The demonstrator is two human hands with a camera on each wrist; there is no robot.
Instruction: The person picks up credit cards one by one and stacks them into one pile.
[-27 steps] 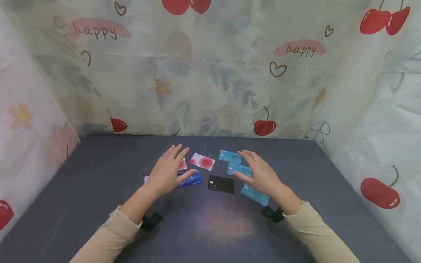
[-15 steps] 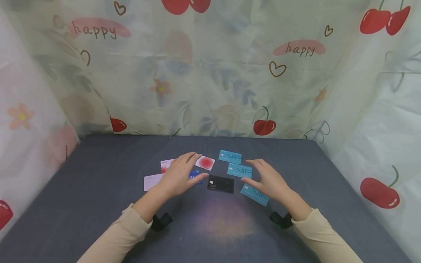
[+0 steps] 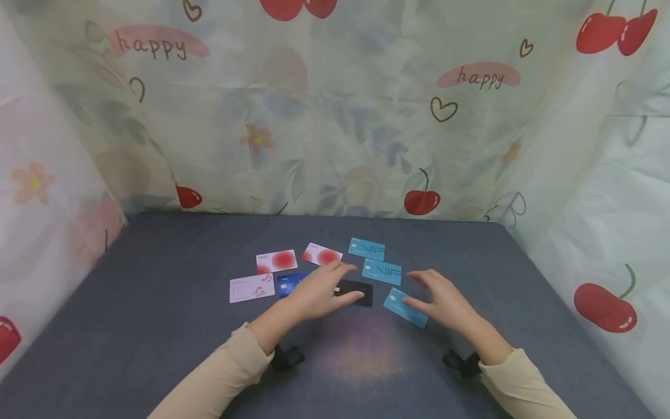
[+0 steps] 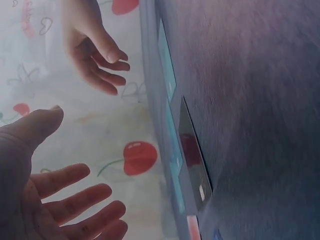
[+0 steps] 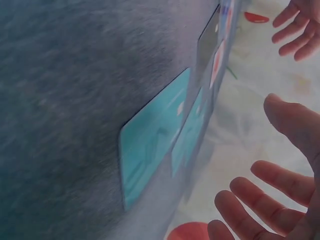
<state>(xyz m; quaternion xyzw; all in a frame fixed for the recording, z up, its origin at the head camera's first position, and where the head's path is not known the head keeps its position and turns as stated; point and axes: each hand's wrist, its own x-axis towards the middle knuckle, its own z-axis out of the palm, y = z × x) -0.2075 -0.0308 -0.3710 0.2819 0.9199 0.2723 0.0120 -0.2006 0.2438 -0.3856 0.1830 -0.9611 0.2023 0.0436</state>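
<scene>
My left hand hovers over the black VIP card and partly hides it and the dark blue card. Its fingers are spread and relaxed, with nothing in them, as the left wrist view also shows. Above the nearest teal VIP card, my right hand is held in the air, fingers loose, holding nothing. Two more teal cards lie behind, a middle one and a far one. On the left are a pale pink card and two white cards with red circles, one left, one right.
All the cards lie flat on a dark grey cloth-covered table. A printed curtain with cherries and flowers closes off the back and both sides. Black straps are on both wrists.
My left hand has moved right, from over the left-hand cards to the black card, uncovering the pale pink and left red-circle cards. The right hand has drifted right and slightly nearer. The cards stay put.
</scene>
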